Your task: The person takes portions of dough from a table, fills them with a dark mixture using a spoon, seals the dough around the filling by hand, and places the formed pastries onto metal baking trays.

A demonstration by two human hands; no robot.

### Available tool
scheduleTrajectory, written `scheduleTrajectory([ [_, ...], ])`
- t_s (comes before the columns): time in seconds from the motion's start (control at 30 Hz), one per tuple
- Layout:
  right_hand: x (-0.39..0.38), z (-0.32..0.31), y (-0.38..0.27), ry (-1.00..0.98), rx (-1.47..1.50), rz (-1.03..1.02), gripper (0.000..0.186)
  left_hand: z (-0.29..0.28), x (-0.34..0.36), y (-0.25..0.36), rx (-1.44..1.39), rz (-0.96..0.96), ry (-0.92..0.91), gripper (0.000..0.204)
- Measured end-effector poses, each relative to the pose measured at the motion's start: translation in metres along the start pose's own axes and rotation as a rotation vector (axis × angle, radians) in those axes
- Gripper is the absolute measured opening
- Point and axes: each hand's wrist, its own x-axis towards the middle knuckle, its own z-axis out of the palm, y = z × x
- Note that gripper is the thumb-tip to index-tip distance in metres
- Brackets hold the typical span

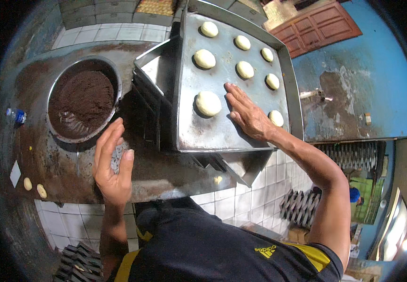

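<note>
My right hand (pixel 245 113) lies with outstretched fingers on the metal baking tray (pixel 203 134); whatever is under its palm is hidden. Several pale dough balls (pixel 208 104) are spaced in rows on that tray, around the hand. The tray sits on stacked trays (pixel 151 68). My left hand (pixel 113 167) is raised with loosely bent, parted fingers and nothing visible in it, just below the rim of a round metal bowl (pixel 83 94) holding dark brown crumbly filling.
A worn metal table (pixel 48 160) bears a plastic bottle (pixel 16 115), a white card (pixel 15 173) and small dough pieces (pixel 28 184). Stacked racks or pans (pixel 297 207) stand on the tiled floor (pixel 264 192). A person (pixel 355 195) in blue is at the right background, near a blue wall (pixel 368 84).
</note>
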Motion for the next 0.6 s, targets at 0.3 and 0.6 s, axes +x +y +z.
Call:
scheduleTrajectory([
  [0.3,0.021,-0.046,0.026,-0.049,0.488,-0.004,0.093,0.044,-0.038,0.044,-0.017,0.092,0.142,0.041],
  [0.6,-0.012,-0.086,0.029,0.250,0.813,0.011,0.080,0.076,-0.106,0.099,0.152,0.048,0.173,0.048],
])
